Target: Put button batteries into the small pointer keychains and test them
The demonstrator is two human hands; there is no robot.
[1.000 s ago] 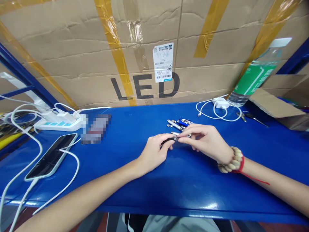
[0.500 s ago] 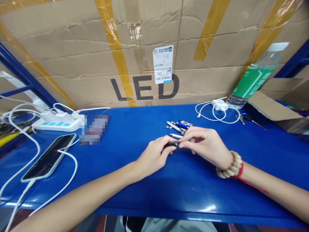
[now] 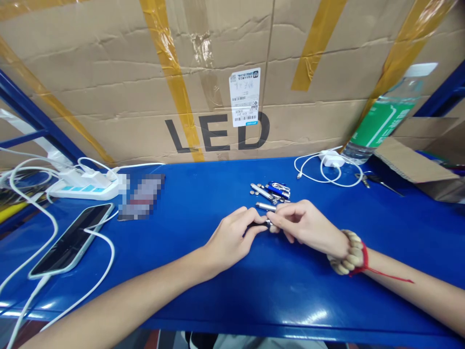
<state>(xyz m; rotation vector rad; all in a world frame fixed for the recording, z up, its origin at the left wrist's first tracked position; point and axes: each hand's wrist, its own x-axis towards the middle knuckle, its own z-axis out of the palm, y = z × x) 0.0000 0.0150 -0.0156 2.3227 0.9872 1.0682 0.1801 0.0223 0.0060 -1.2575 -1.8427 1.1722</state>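
My left hand (image 3: 232, 237) and my right hand (image 3: 303, 227) meet over the blue table (image 3: 203, 271), fingertips pinched from both sides on a small dark, silver-tipped cylinder (image 3: 260, 224). Most of that piece is hidden by my fingers. Just behind my hands lie several small parts: a silver cylinder (image 3: 266, 206), another silver cylinder (image 3: 261, 191), a blue piece with a ring (image 3: 278, 188) and tiny round cells (image 3: 253, 193). A beaded bracelet and a red cord circle my right wrist (image 3: 349, 252).
A phone (image 3: 69, 240) on a white cable lies at the left, behind it a white power strip (image 3: 85, 186). A white charger with coiled cable (image 3: 329, 162), a water bottle (image 3: 385, 114) and keys (image 3: 374, 179) sit at the back right. A large LED cardboard box (image 3: 218, 72) forms the back wall.
Both hands have drawn slightly toward me with the small cylinder still pinched between them; the right wrist has dropped lower. The loose parts behind have not moved.
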